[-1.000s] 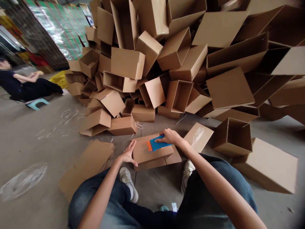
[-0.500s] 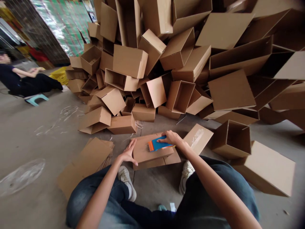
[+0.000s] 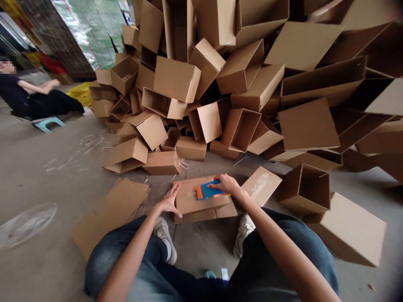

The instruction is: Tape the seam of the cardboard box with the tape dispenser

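Observation:
A cardboard box (image 3: 192, 200) lies on the concrete floor between my feet. My left hand (image 3: 170, 201) rests open against its left edge, fingers spread. My right hand (image 3: 227, 184) is closed on a blue and orange tool (image 3: 208, 191), which it presses flat on top of the box.
A tall heap of empty cardboard boxes (image 3: 239, 79) fills the space ahead. Flat cardboard sheets (image 3: 110, 212) lie at my left. An open box (image 3: 304, 188) and a closed one (image 3: 352, 230) stand at my right. Another person (image 3: 28, 100) sits far left by a small stool.
The camera has tilted slightly; both hands hold nearly the same places on the box.

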Demonstrator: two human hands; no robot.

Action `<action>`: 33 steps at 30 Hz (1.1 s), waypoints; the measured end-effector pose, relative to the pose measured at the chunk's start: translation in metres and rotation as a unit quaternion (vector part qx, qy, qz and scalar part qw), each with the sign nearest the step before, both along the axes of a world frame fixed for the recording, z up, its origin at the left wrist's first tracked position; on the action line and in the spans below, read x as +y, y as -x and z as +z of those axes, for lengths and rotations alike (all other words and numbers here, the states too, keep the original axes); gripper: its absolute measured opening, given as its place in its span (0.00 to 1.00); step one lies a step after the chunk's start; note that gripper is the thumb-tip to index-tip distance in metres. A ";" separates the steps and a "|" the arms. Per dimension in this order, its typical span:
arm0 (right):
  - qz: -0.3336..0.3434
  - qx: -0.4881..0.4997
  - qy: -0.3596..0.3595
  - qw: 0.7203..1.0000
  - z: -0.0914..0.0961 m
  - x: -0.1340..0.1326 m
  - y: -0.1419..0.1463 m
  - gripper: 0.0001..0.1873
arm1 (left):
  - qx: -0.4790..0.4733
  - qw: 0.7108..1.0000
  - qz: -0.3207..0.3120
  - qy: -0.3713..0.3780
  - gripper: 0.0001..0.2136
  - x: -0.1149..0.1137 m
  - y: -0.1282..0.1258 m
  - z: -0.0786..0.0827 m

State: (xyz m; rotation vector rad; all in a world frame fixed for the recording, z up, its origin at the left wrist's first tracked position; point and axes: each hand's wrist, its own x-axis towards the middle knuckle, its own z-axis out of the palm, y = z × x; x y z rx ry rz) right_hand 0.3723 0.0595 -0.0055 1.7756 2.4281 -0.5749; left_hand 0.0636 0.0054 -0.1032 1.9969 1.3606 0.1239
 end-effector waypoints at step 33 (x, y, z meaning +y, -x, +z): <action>0.022 -0.026 -0.019 0.999 -0.014 0.005 0.006 0.33 | 0.022 0.906 0.327 0.269 0.24 0.018 -0.005 0.005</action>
